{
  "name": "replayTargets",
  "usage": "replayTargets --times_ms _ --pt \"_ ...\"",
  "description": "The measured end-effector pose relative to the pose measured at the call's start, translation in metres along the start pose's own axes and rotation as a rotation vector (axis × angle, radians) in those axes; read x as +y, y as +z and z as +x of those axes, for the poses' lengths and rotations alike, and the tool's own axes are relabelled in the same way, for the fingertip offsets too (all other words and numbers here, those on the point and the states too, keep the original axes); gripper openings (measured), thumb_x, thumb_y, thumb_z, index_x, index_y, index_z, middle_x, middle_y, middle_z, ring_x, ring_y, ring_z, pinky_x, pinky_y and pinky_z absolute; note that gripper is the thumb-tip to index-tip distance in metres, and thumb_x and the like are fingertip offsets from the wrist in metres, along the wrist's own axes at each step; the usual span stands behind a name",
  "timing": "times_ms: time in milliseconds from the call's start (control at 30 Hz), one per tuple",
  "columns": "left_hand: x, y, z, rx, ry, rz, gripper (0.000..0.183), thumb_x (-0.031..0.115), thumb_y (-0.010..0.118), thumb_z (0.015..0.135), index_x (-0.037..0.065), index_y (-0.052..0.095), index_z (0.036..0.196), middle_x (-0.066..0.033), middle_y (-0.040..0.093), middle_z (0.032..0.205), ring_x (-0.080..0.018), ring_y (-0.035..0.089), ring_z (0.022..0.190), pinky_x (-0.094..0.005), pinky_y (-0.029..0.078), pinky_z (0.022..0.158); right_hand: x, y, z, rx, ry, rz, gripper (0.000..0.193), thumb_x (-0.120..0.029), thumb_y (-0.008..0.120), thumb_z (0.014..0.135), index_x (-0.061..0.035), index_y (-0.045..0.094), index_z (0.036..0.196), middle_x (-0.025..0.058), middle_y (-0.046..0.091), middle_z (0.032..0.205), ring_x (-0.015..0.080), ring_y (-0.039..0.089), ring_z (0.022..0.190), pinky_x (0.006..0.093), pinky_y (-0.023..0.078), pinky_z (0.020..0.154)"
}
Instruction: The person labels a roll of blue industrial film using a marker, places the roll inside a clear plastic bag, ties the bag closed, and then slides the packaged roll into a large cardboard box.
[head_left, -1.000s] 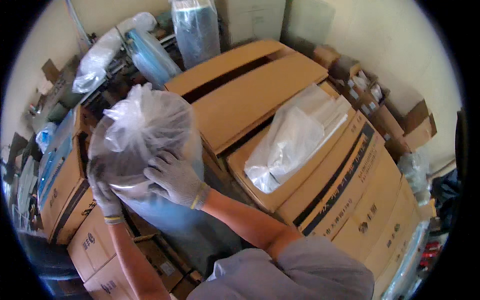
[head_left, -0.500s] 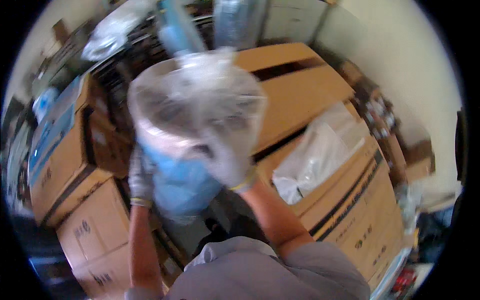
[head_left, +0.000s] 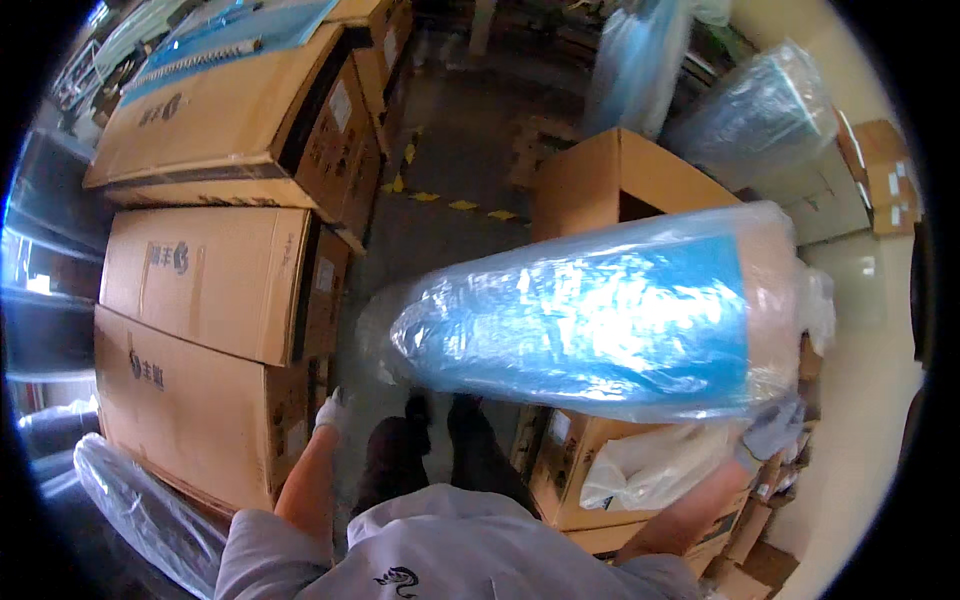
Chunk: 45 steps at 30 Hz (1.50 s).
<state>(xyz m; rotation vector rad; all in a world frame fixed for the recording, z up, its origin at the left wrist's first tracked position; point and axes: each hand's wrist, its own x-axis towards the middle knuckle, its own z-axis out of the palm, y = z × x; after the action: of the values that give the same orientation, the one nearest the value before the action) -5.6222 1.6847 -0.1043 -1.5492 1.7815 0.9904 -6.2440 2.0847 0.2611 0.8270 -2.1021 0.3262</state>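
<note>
I see a big roll of blue material in a clear plastic bag point(head_left: 600, 315) held up off the floor point(head_left: 455, 160), in front of my chest, its long axis running nearly level from left to right, tipped a little upward at the right. My gloved right hand point(head_left: 775, 430) sits under its right end, pressed against the bag and bearing it; whether the fingers are curled I cannot tell. My gloved left hand point(head_left: 330, 410) is low at my left, just off the roll's bagged left end, beside the stacked cardboard boxes point(head_left: 205, 300); it looks loosely closed and I cannot tell if it touches the bag. So the right hand is nearer the load. An open carton point(head_left: 620, 185) stands behind the roll
</note>
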Motion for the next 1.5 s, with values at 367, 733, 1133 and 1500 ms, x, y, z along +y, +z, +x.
replayTargets --times_ms 367,733,1133,1500 --pt "0.145 -0.02 0.13 0.266 -0.079 -0.197 0.105 0.034 0.074 0.074 0.023 0.004 0.152 -0.0142 0.015 0.156 -0.0407 0.036 0.133 -0.0471 0.034 0.107 -0.012 0.006 0.017 0.209 0.73 0.403 0.057 -0.046 0.053 0.095 0.0042 0.056 0.123 0.0144 0.058 0.118 0.0243 0.054 0.105 0.034 0.044 0.092" --pt "0.127 0.054 0.288 0.242 0.296 -0.442 0.035 0.021 0.062 0.087 0.01 0.062 0.12 -0.0172 0.06 0.122 -0.0288 0.06 0.106 -0.0417 0.047 0.091 0.055 0.0 -0.005 0.183 0.744 0.377 0.063 -0.052 0.051 0.093 0.0076 0.058 0.114 0.0153 0.059 0.106 0.0247 0.055 0.094 0.0342 0.046 0.085" --pt "0.177 0.013 0.173 -0.296 0.126 -1.929 0.065 0.052 0.046 0.093 0.003 0.046 0.134 -0.0151 0.054 0.129 -0.0353 0.05 0.117 -0.0503 0.043 0.097 0.191 0.016 -0.108 0.216 1.188 0.099 0.064 -0.056 0.048 0.093 0.0034 0.056 0.114 0.0132 0.059 0.1 0.0215 0.055 0.089 0.0339 0.048 0.079" --pt "0.346 -0.127 -0.064 -0.107 0.411 -1.856 0.029 0.039 0.055 0.093 0.01 0.059 0.1 -0.0019 0.059 0.077 -0.0126 0.051 0.054 -0.0236 0.043 0.048 0.269 0.105 -0.181 0.24 1.342 0.634 0.064 -0.051 0.049 0.094 -0.0011 0.047 0.133 0.0117 0.052 0.13 0.0247 0.051 0.115 0.0351 0.044 0.094"
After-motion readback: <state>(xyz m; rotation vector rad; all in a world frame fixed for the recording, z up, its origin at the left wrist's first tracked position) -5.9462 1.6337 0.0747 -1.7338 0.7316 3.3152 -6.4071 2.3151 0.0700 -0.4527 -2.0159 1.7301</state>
